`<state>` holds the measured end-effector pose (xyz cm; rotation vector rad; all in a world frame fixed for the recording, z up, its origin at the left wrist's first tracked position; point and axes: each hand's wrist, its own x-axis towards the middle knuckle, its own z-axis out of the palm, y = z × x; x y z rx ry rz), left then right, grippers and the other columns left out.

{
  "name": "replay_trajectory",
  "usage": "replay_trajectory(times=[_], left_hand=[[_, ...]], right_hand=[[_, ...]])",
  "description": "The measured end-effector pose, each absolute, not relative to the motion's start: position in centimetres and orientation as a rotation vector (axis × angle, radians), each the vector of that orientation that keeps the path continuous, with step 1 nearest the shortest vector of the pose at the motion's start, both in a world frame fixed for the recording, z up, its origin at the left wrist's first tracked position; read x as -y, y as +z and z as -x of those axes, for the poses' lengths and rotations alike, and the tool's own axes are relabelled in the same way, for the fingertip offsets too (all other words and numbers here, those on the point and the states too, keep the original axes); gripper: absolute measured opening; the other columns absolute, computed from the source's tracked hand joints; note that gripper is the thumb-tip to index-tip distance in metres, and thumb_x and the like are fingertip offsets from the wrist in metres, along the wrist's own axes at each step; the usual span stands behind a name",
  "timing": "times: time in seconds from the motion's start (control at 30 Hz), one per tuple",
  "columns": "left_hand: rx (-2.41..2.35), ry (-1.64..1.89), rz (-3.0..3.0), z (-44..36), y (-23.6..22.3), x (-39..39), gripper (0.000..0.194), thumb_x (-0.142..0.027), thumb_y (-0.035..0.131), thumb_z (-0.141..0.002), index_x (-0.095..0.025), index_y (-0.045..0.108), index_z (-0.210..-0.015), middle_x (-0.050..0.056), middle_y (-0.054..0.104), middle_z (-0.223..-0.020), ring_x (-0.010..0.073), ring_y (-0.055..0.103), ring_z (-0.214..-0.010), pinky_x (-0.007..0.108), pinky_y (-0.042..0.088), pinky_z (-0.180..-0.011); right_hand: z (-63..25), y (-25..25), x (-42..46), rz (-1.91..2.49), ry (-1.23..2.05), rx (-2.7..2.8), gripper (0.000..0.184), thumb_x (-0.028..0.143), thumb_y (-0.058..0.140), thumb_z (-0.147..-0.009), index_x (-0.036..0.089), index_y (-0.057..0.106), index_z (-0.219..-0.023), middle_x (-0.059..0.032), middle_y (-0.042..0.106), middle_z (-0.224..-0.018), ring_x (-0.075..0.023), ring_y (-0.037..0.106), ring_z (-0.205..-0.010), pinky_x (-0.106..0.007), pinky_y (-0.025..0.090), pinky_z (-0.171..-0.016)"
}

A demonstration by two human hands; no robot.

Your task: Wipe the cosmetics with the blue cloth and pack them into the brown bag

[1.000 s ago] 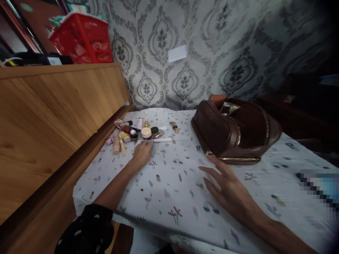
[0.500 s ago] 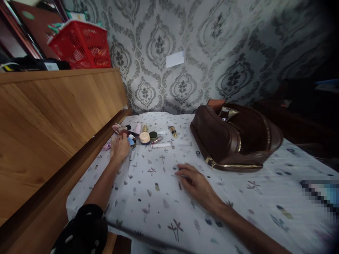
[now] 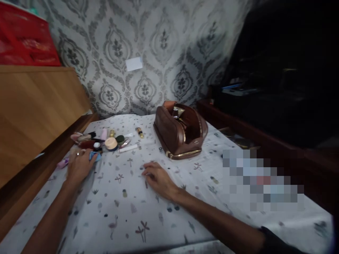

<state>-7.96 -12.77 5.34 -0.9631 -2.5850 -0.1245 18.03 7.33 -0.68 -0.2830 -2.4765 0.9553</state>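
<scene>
My left hand (image 3: 79, 165), a ring on one finger, is at the left of the cloth-covered table with its thumb and fingers closed on a small blue item (image 3: 94, 156) whose kind I cannot make out. Just beyond it lie a small white-capped bottle (image 3: 97, 146), a cream-lidded jar (image 3: 111, 144) and a dark green round container (image 3: 120, 139). A white tube (image 3: 128, 148) rests to their right. My right hand (image 3: 159, 180) hovers or rests over the cloth, fingers loosely bent and apart, holding nothing. Beyond it stands an unzipped brown bag (image 3: 169, 130) with items inside.
A gold-and-black tube (image 3: 140, 132) lies alone left of the bag. More cosmetics, including a pink tube (image 3: 104, 133), are grouped at the back left. A wooden panel (image 3: 39, 116) borders the table's left side, and a patterned wall (image 3: 116, 49) rises behind.
The view has turned right, so everything sits further left in it. My left hand has drawn the blue item slightly nearer to me. My right hand keeps its bent pose.
</scene>
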Motion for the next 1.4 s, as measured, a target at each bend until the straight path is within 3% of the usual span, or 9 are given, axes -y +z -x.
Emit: replay_trajectory(times=[0.13,0.23,0.33,0.63,0.9,1.07,1.23,1.4], left_hand=[[2.550,0.122,0.967,6.7,5.4,12.2,0.035,-0.046,0.035,-0.096,-0.021,0.058,-0.089,0.008,0.067,-0.086,0.0295,0.062,-0.093,0.043,0.045,-0.090],[2.634,-0.034,1.094,4.6,5.1,10.5,0.042,-0.050,0.027,-0.097,-0.023,0.059,-0.102,0.007,0.068,-0.100,0.0284,0.064,-0.087,0.040,0.048,-0.077],[2.614,-0.240,1.307,1.8,4.5,7.8,0.042,-0.051,0.032,-0.096,-0.023,0.060,-0.108,0.008,0.067,-0.109,0.0265,0.065,-0.091,0.034,0.048,-0.073],[2.415,-0.407,1.598,-2.3,3.8,1.1,0.039,-0.047,0.033,-0.094,-0.023,0.063,-0.087,0.008,0.067,-0.093,0.0266,0.065,-0.085,0.034,0.047,-0.069],[2.526,-1.037,1.499,0.2,3.2,1.9,0.041,-0.058,0.048,-0.081,-0.022,0.064,-0.072,0.002,0.068,-0.072,0.0219,0.062,-0.070,0.028,0.046,-0.062],[2.639,-1.520,1.359,0.4,2.5,1.6,0.044,-0.059,0.063,-0.068,-0.021,0.066,-0.090,0.005,0.072,-0.095,0.0245,0.064,-0.085,0.029,0.051,-0.069],[2.745,-1.869,1.298,0.4,1.5,1.5,0.054,-0.055,0.074,-0.057,-0.019,0.064,-0.096,0.004,0.071,-0.091,0.0222,0.065,-0.081,0.029,0.053,-0.070],[2.662,-1.613,1.309,0.4,0.6,1.8,0.048,-0.063,0.057,-0.074,-0.020,0.066,-0.094,0.005,0.071,-0.099,0.0262,0.065,-0.096,0.036,0.052,-0.088]], right_hand=[[-17.1,0.5,-7.5,0.245,1.007,2.578,0.022,0.005,0.061,-0.075,0.017,0.075,-0.086,-0.0089,0.070,-0.108,-0.0214,0.062,-0.109,-0.035,0.047,-0.098],[-15.7,1.3,-7.5,0.304,1.092,2.625,0.020,0.012,0.062,-0.079,0.016,0.073,-0.095,-0.0071,0.071,-0.097,-0.0210,0.063,-0.099,-0.034,0.046,-0.095],[-14.4,1.3,-7.3,0.349,1.124,2.588,0.032,0.021,0.065,-0.079,0.016,0.066,-0.110,-0.0077,0.069,-0.103,-0.0232,0.061,-0.102,-0.034,0.045,-0.093],[-14.4,0.7,-8.2,0.452,1.050,2.530,0.036,0.031,0.071,-0.078,0.013,0.059,-0.107,-0.0095,0.066,-0.103,-0.0236,0.058,-0.097,-0.032,0.046,-0.086],[-14.6,0.5,-8.4,0.276,0.980,2.606,0.058,0.041,0.076,-0.078,0.010,0.053,-0.122,-0.0144,0.062,-0.117,-0.0285,0.054,-0.113,-0.037,0.044,-0.097],[-14.7,0.6,-8.4,0.196,0.953,2.608,0.063,0.038,0.078,-0.078,0.010,0.050,-0.127,-0.0149,0.061,-0.123,-0.0278,0.055,-0.117,-0.036,0.041,-0.103],[-14.6,0.1,-8.3,0.181,1.004,2.530,0.049,0.034,0.074,-0.080,0.014,0.054,-0.120,-0.0119,0.064,-0.118,-0.0258,0.058,-0.114,-0.036,0.043,-0.100],[-14.4,-0.1,-8.4,0.243,1.020,2.497,0.051,0.037,0.079,-0.075,0.015,0.057,-0.116,-0.0096,0.067,-0.112,-0.0249,0.061,-0.108,-0.034,0.046,-0.094]])
